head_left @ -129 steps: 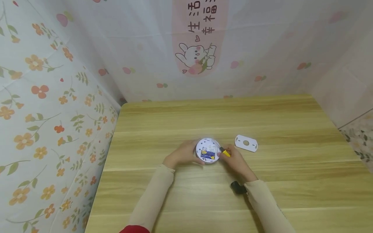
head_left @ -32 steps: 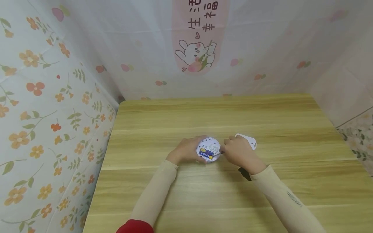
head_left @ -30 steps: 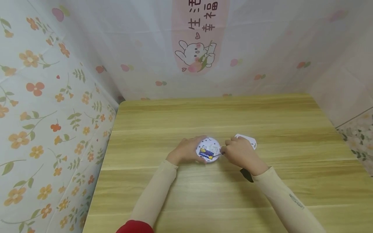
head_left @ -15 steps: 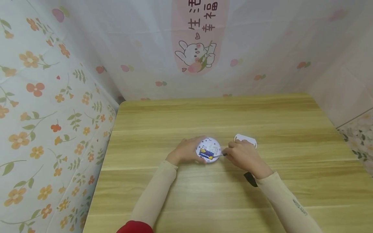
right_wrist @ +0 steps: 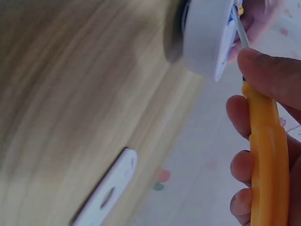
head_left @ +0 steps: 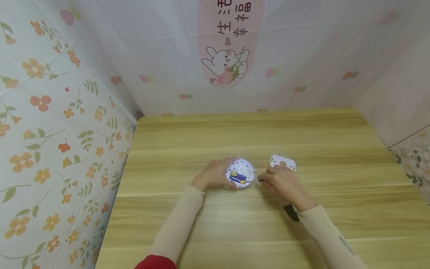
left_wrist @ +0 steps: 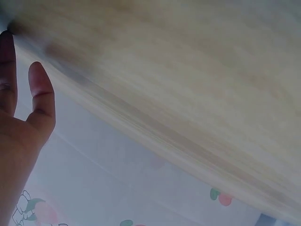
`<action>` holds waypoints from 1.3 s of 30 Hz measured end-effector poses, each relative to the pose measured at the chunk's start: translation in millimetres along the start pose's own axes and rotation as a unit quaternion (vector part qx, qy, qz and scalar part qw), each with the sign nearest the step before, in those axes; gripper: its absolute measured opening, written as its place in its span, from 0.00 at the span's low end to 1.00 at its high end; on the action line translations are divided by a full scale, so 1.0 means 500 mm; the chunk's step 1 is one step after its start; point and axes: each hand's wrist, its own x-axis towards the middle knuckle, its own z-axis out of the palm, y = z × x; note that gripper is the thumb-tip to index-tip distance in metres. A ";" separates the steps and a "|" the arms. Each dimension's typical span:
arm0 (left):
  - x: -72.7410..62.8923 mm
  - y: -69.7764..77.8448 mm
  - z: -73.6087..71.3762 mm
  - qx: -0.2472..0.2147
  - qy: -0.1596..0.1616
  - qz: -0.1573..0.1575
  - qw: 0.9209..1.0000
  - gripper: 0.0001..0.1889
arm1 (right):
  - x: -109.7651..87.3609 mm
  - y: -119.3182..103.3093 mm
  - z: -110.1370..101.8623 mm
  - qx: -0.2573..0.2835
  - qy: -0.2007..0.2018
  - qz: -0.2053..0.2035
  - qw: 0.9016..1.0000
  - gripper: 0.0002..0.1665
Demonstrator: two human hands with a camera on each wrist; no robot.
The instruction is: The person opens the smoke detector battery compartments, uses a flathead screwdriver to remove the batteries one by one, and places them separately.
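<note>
In the head view a round white smoke detector (head_left: 248, 167) stands on the table with its underside up. Blue-and-yellow batteries (head_left: 237, 178) show in its compartment. My left hand (head_left: 214, 173) grips the detector's left side, thumb at the near edge; the left wrist view shows only part of that hand (left_wrist: 23, 120). My right hand (head_left: 285, 185) holds a screwdriver (head_left: 254, 181), its shaft pointing left and its tip at the right end of a battery. In the right wrist view fingers and thumb curl round its yellow handle (right_wrist: 269, 160).
A white oval mounting plate (head_left: 289, 163) with a centre hole lies just beyond the right hand, which partly overlaps it. A black piece (head_left: 291, 212) hangs at the right wrist. The wooden table (head_left: 188, 138) meets a printed curtain (head_left: 161, 56) at the back.
Compared with the first frame, the screwdriver lies flatter, its tip at the battery end. During the last second my right hand has shifted slightly right and nearer; the detector stays put.
</note>
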 end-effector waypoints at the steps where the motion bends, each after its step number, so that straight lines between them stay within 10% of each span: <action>1: 0.000 -0.001 0.001 0.000 0.000 0.000 1.000 0.57 | -0.002 0.000 0.002 0.005 0.003 0.004 1.000 0.06; 39: -0.003 -0.005 0.001 0.010 0.002 -0.006 1.000 0.58 | -0.047 0.010 0.063 0.130 0.045 0.065 0.988 0.12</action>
